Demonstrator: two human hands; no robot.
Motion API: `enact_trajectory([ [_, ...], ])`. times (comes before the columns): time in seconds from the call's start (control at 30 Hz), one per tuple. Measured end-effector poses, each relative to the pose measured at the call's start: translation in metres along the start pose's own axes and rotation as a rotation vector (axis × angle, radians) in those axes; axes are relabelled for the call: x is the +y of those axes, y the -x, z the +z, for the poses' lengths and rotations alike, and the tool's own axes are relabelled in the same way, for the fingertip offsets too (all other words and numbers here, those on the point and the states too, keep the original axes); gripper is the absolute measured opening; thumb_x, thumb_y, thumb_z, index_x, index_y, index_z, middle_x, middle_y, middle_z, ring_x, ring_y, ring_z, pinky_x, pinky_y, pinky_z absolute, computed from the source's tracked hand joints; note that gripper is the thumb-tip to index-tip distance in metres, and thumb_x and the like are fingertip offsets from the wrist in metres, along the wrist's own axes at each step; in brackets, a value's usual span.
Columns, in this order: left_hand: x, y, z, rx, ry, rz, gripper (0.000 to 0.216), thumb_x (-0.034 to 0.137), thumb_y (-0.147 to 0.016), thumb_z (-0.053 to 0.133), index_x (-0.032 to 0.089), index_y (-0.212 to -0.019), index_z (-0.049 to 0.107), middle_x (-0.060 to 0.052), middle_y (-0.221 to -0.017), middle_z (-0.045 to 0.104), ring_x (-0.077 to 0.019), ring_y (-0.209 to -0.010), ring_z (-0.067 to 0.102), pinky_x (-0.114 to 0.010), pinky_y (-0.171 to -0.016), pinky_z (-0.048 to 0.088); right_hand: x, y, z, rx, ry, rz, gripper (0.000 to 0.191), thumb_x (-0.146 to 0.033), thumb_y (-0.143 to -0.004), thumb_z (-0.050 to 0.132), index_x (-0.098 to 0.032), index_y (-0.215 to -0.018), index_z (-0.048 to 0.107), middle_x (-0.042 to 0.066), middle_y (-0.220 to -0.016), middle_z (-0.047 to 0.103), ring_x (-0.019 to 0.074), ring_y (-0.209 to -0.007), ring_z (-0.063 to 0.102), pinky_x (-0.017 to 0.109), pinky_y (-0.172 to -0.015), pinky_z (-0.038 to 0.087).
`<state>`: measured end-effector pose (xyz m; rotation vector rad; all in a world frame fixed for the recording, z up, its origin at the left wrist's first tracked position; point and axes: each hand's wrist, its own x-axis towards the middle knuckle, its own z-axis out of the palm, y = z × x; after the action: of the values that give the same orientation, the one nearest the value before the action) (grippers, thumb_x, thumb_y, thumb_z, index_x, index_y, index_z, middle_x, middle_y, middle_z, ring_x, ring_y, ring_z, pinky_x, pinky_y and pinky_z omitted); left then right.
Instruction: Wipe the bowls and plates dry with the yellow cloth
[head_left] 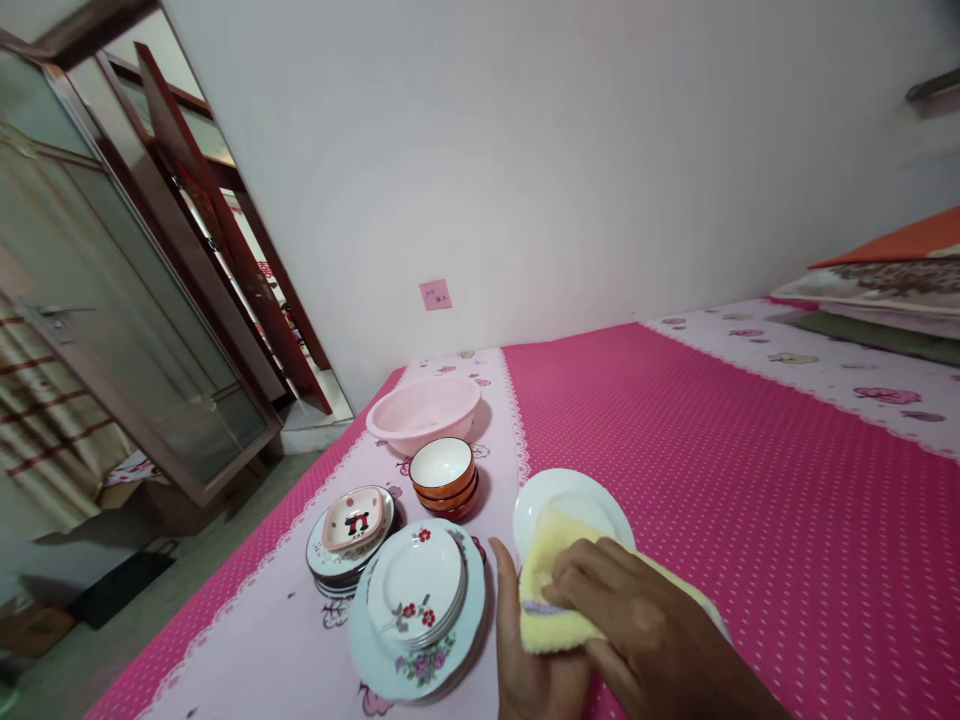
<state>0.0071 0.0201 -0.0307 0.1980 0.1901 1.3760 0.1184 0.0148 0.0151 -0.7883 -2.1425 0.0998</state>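
Observation:
My right hand is closed on a folded pale yellow towel with a purple stripe, pressing it over a round white plate. The towel hides much of that plate. Below and to the left, my left hand supports the plate from its near side, thumb stretched up and palm beneath the towel; its other fingers are hidden. Left of my hands stands a stack of small white plates with red flowers on a larger pale blue-green floral plate.
Beyond the plates are stacked orange-brown bowls and a pink basin. A squarish patterned dish tops another plate stack. Everything rests on a pink bedspread. Folded bedding lies at the right; a glass door stands left.

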Motion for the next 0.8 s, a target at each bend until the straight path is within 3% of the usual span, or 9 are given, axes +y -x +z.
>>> enact_trajectory([
  [0.13,-0.001,0.0,-0.001,-0.084,0.002,-0.001,0.051,0.052,-0.102,0.052,0.01,-0.101,0.081,-0.013,-0.097,0.079,-0.0236,-0.109,0.071,-0.036,-0.112,0.045,0.001,-0.001,-0.004,0.022,-0.005,-0.024,0.029,-0.006,-0.092,0.044,-0.025,-0.092,0.066,0.003,-0.089,0.073,0.0224,-0.079,0.066,0.034,-0.068,0.052],
  [0.3,-0.006,-0.004,-0.008,-0.239,-0.107,-0.075,0.044,0.048,-0.103,0.052,0.016,-0.121,0.077,-0.012,-0.134,0.072,-0.021,-0.128,0.063,-0.033,-0.119,0.034,0.021,0.003,-0.005,0.16,0.122,0.009,0.032,-0.007,-0.094,0.043,-0.026,-0.108,0.066,0.004,-0.101,0.075,0.0242,-0.092,0.069,0.037,-0.076,0.053],
  [0.47,-0.005,-0.007,-0.012,-0.199,-0.178,-0.053,0.049,0.054,-0.096,0.061,0.018,-0.128,0.073,-0.014,-0.141,0.068,-0.0303,-0.141,0.052,-0.048,-0.12,0.036,0.035,0.012,-0.01,0.139,0.079,0.208,0.03,-0.016,-0.094,0.046,-0.027,-0.112,0.068,0.006,-0.111,0.075,0.0255,-0.106,0.069,0.04,-0.088,0.055],
  [0.57,-0.003,-0.006,-0.008,-0.102,-0.233,0.064,0.044,0.045,-0.093,0.067,0.017,-0.126,0.074,-0.016,-0.139,0.068,-0.0343,-0.142,0.05,-0.053,-0.118,0.038,0.037,0.012,-0.019,0.155,-0.064,0.431,0.024,-0.036,-0.094,0.053,-0.027,-0.106,0.072,0.007,-0.104,0.077,0.0273,-0.093,0.073,0.038,-0.076,0.059],
  [0.67,-0.003,0.0,-0.002,0.035,-0.422,0.23,0.046,0.038,-0.093,0.068,0.017,-0.134,0.069,-0.016,-0.132,0.073,-0.0356,-0.138,0.056,-0.054,-0.118,0.04,0.042,0.01,-0.031,0.314,-0.275,0.789,0.044,-0.061,-0.087,0.059,-0.027,-0.111,0.072,0.006,-0.083,0.078,0.0259,-0.061,0.071,0.034,-0.048,0.052],
  [0.73,-0.003,0.003,0.001,0.078,-0.72,0.301,0.049,0.039,-0.095,0.065,0.019,-0.14,0.065,-0.015,-0.137,0.07,-0.0349,-0.139,0.055,-0.052,-0.119,0.039,0.045,0.009,-0.037,0.404,-0.459,0.957,0.055,-0.069,-0.08,0.065,-0.026,-0.113,0.071,0.005,-0.079,0.078,0.0257,-0.054,0.069,0.034,-0.043,0.05],
  [0.8,-0.004,0.004,0.0,-0.017,-1.137,0.389,0.048,0.031,-0.097,0.06,0.024,-0.144,0.062,-0.011,-0.15,0.061,-0.0319,-0.145,0.048,-0.048,-0.123,0.034,0.046,0.007,-0.04,0.411,-0.636,1.015,0.062,-0.072,-0.074,0.069,-0.025,-0.115,0.07,0.006,-0.083,0.08,0.0273,-0.059,0.071,0.035,-0.047,0.055],
])
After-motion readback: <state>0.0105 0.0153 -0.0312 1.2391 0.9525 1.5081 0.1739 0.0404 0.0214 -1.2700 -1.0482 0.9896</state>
